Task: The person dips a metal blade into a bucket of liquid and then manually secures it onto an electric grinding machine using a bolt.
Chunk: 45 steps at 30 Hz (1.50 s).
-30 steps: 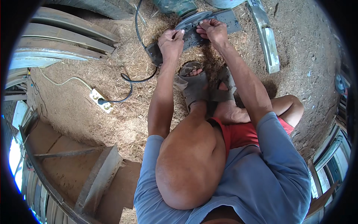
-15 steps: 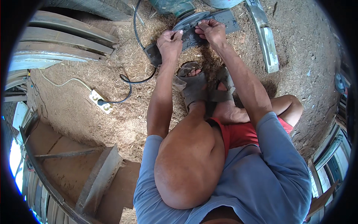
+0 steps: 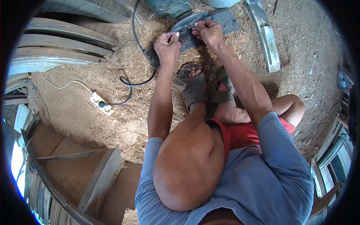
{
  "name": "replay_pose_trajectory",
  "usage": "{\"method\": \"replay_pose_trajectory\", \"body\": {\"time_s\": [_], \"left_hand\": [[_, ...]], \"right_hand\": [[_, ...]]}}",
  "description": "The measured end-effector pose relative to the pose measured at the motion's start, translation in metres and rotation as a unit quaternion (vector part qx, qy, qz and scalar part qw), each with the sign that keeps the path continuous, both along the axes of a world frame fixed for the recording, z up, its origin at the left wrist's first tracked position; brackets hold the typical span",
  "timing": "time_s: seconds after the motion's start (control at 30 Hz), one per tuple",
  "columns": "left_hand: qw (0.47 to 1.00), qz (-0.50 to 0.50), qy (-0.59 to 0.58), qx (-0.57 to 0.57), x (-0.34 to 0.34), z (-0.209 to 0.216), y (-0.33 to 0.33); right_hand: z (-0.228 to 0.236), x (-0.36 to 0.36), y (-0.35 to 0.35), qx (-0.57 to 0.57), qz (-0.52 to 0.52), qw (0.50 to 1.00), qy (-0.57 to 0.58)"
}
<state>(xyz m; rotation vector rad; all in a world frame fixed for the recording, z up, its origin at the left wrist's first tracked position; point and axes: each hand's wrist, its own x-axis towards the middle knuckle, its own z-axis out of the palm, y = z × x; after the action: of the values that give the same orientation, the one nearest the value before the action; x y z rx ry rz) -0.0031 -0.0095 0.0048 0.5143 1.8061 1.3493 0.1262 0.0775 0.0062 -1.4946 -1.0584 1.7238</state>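
Observation:
My left hand [image 3: 167, 48] is closed in a pinch, thumb against forefinger, over the near edge of a long dark metal plate [image 3: 228, 22]. My right hand [image 3: 210, 34] is pinched too, over the same plate and farther right. Whatever lies between the fingertips of either hand is too small to make out. Just beyond the hands, a grey round-edged disc [image 3: 187, 21] stands against the plate. Behind it sits a rounded dark green body [image 3: 168, 6], cut off by the picture's upper edge.
A black cable [image 3: 135, 30] runs from beside the plate to a white power strip [image 3: 100, 102] on the shavings-covered ground. Curved planks [image 3: 67, 39] are stacked at left; a jointed wooden piece [image 3: 270, 48] lies at right. My sandalled feet [image 3: 193, 84] rest just below the plate.
The view has shifted slightly. Both hands stay pinched at the plate, with the right fingers a little nearer the left hand.

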Motion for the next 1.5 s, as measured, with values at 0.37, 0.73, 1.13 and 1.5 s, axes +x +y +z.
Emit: {"method": "replay_pose_trajectory", "body": {"time_s": [0.37,0.73,1.13,1.5], "left_hand": [[0.998,-0.024,0.053,0.001,0.000,-0.011,0.004],[0.993,-0.013,0.114,-0.005,-0.003,-0.029,0.007],[0.996,-0.031,0.080,0.020,-0.003,-0.020,0.004],[1.000,-0.015,0.012,0.018,-0.001,-0.007,0.002]], "right_hand": [[0.002,0.003,0.002,-0.001,-0.010,1.000,-0.009],[0.002,0.005,0.002,-0.004,-0.020,1.000,0.001],[0.006,-0.002,0.000,0.009,-0.025,0.999,-0.030],[0.002,-0.004,-0.002,0.021,-0.027,0.999,-0.019]]}}
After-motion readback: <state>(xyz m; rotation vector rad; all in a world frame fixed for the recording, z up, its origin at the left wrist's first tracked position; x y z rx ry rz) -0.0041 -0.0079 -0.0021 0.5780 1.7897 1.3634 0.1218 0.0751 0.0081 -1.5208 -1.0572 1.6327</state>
